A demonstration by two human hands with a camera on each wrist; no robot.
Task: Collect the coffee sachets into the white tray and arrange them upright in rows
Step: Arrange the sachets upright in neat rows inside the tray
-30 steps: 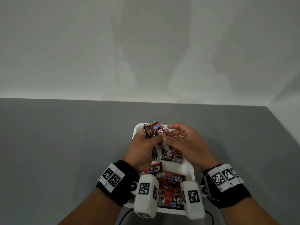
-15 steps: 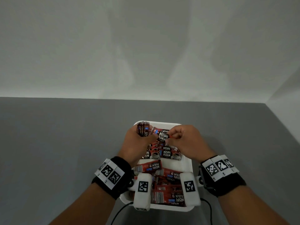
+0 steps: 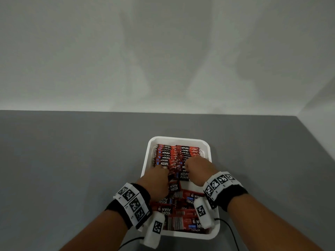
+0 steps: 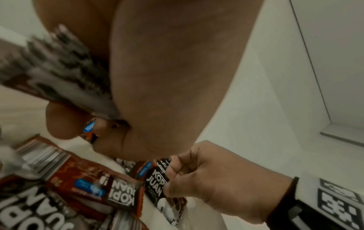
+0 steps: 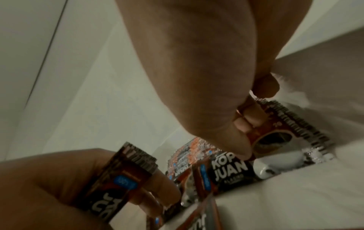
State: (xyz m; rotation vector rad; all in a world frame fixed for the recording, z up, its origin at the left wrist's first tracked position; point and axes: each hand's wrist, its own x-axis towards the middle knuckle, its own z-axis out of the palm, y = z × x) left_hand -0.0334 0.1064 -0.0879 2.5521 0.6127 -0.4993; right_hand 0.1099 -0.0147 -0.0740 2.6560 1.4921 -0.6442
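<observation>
The white tray [image 3: 179, 139] lies near me on the grey table. Red and black coffee sachets stand upright in rows [image 3: 174, 154] at its far end; loose sachets [image 3: 183, 214] lie flat at its near end. My left hand [image 3: 165, 175] is down in the tray's middle and grips a small bundle of sachets [image 5: 122, 179]. My right hand [image 3: 187, 167] is beside it and pinches one sachet [image 4: 157, 182], held upright at the near end of the rows [image 5: 232, 169]. The fingertips of both hands are hidden in the head view.
The grey table [image 3: 72, 160] spreads left of, right of and beyond the tray. A pale wall [image 3: 163, 51] rises behind it and another closes in at the right. A black cable [image 3: 230, 230] runs off by the tray's near right corner.
Both hands have dropped from above the tray's far end into its middle. The right hand took one sachet from the left hand's bundle and brought it down against the upright rows.
</observation>
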